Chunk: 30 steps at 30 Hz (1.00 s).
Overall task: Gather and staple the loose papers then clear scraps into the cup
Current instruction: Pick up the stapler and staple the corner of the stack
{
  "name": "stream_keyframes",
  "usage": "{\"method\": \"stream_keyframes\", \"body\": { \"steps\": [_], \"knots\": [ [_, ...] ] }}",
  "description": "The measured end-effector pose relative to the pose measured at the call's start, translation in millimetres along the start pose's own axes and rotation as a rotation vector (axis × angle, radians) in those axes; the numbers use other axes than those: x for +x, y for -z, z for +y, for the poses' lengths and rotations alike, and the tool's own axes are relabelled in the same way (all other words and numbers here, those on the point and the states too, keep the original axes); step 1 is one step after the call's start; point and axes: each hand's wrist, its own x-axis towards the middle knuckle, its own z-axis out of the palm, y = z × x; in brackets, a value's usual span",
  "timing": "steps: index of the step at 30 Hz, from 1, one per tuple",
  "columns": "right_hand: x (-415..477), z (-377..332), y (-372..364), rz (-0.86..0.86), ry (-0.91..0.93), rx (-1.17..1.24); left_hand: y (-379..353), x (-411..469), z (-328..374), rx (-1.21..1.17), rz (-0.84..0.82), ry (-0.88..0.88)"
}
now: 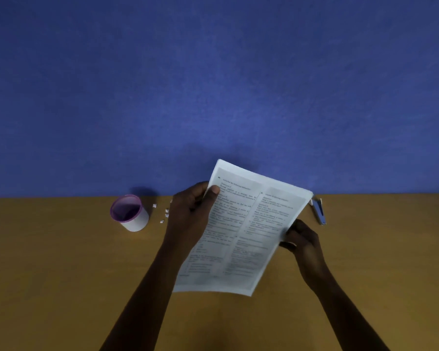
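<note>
I hold printed white papers [241, 229] tilted above the wooden table [61, 274]. My left hand [190, 216] grips their upper left edge, thumb on the printed face. My right hand [302, 239] pinches the right edge lower down. A white cup [132, 216] with a purple rim stands to the left, tipped toward me in the view. Several small white paper scraps [164, 212] lie between the cup and my left hand. A blue stapler [319, 211] lies at the right, near the wall, partly hidden by the papers' corner.
A blue wall [213, 84] rises directly behind the table's far edge. Bare wood stretches to the left of the cup, to the right of the stapler, and along the near side under my forearms.
</note>
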Motion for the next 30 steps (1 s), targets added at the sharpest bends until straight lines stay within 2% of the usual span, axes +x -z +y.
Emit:
{"method": "stream_keyframes", "body": {
  "steps": [5, 9, 14, 22, 27, 30],
  "knots": [
    [50.6, 21.1, 32.8, 0.201, 0.015, -0.184, 4.5, 13.8, 9.9, 0.100, -0.095, -0.044],
    [97.0, 31.5, 65.6, 0.404, 0.040, -0.615, 8.7, 18.7, 14.8, 0.151, -0.155, -0.087],
    [141.8, 56.9, 100.8, 0.378, -0.120, -0.952, 8.0, 32.0, 10.9, 0.261, -0.229, -0.083],
    [174.6, 70.6, 111.9, 0.426, -0.188, -1.082, 1.9, 50.1, 0.3, 0.307, -0.395, -0.104],
    [181.7, 69.7, 109.4, 0.522, -0.164, -1.053, 1.0, 56.7, -1.1, 0.367, -0.467, -0.146],
    [177.9, 68.3, 107.0, 0.512, -0.136, -1.020, 0.8, 61.1, -0.7, 0.374, -0.477, -0.140]
  ]
}}
